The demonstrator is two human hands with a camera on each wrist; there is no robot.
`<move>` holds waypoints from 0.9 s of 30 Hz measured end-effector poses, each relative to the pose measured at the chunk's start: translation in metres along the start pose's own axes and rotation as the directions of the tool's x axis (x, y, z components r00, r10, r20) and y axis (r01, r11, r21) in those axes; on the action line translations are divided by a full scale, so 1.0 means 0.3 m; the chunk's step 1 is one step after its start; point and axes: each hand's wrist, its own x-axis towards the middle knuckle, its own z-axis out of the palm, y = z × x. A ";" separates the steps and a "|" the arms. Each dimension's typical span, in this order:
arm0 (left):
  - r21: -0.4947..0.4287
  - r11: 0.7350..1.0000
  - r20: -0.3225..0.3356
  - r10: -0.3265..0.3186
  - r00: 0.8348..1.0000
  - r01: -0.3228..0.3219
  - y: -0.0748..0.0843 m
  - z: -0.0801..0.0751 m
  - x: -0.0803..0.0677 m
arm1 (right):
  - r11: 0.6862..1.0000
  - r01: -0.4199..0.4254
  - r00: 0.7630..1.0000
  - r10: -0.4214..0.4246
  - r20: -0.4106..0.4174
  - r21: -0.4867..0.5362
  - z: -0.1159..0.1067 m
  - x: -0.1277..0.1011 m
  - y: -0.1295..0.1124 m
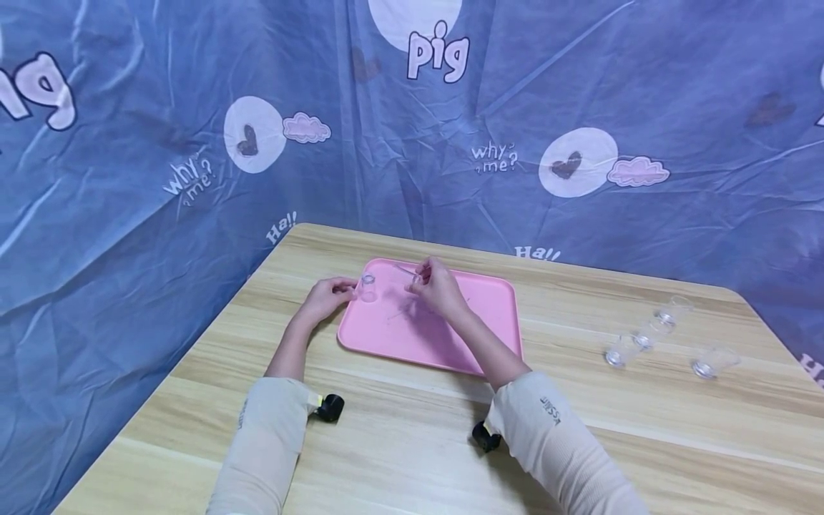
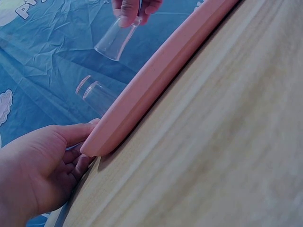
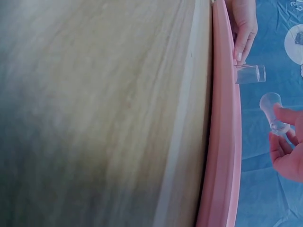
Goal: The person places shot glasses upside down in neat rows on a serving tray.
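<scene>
Above a pink tray (image 1: pixel 399 335), the right hand (image 1: pixel 440 289) pinches a tilted clear glass (image 2: pixel 115 41) that could slip from a light hold, while the left hand (image 1: pixel 324 299) grips the tray's edge, where a tug might topple the standing glass (image 1: pixel 368 289).

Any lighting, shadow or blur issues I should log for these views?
Head: fairly even light, with a soft shadow below the right hand on the pink tray; left wrist: tilted framing, table grain soft; right wrist: tabletop blurred, darker toward lower left, while the held glass looks clearer.
</scene>
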 end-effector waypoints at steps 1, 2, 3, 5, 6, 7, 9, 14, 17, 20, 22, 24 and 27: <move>-0.002 1.000 -0.001 -0.001 1.000 0.001 -0.002 0.000 0.000 | 1.000 -0.006 1.000 0.006 -0.010 0.009 0.003 -0.001 -0.002; -0.003 1.000 -0.002 -0.002 1.000 0.002 -0.003 0.000 0.000 | 1.000 -0.009 1.000 0.010 -0.020 0.015 0.006 -0.001 -0.002; -0.007 1.000 -0.005 -0.004 1.000 0.004 -0.004 0.000 0.001 | 1.000 -0.009 0.999 0.009 -0.030 0.023 0.008 -0.001 -0.003; -0.008 1.000 -0.004 -0.003 1.000 0.003 -0.007 0.000 0.002 | 1.000 -0.005 0.999 0.006 -0.053 0.028 0.014 -0.001 -0.002; -0.010 1.000 -0.004 -0.002 1.000 0.002 -0.008 0.000 0.002 | 1.000 0.001 0.998 0.001 -0.065 0.031 0.017 -0.001 -0.001; -0.014 1.000 -0.004 -0.004 1.000 0.004 -0.009 0.000 0.003 | 0.999 0.012 0.997 -0.009 -0.078 0.031 0.020 -0.001 0.000; -0.018 1.000 -0.002 -0.007 1.000 0.007 -0.009 0.000 0.003 | 0.999 0.038 0.994 -0.036 -0.101 0.027 0.028 0.001 0.003; -0.018 1.000 -0.001 -0.007 1.000 0.007 -0.010 -0.002 0.004 | 0.992 0.124 0.986 -0.123 -0.112 0.000 0.054 0.014 0.003; -0.013 1.000 0.001 -0.008 1.000 0.008 -0.009 -0.003 0.006 | 0.989 0.149 0.984 -0.148 -0.098 -0.004 0.071 0.024 -0.005; -0.007 1.000 0.001 -0.021 1.000 0.021 -0.009 -0.002 0.007 | 0.989 0.149 0.985 -0.149 -0.082 -0.001 0.086 0.033 -0.014; 0.002 1.000 0.003 -0.023 1.000 0.023 -0.010 -0.001 0.008 | 0.990 0.144 0.987 -0.144 -0.070 -0.003 0.096 0.040 -0.018; 0.005 1.000 0.001 -0.028 1.000 0.028 -0.011 0.000 0.009 | 0.991 0.136 0.989 -0.136 -0.059 -0.005 0.105 0.045 -0.021; 0.010 1.000 0.000 -0.021 1.000 0.021 -0.013 0.000 0.008 | 0.992 0.129 0.991 -0.129 -0.046 -0.012 0.119 0.051 -0.021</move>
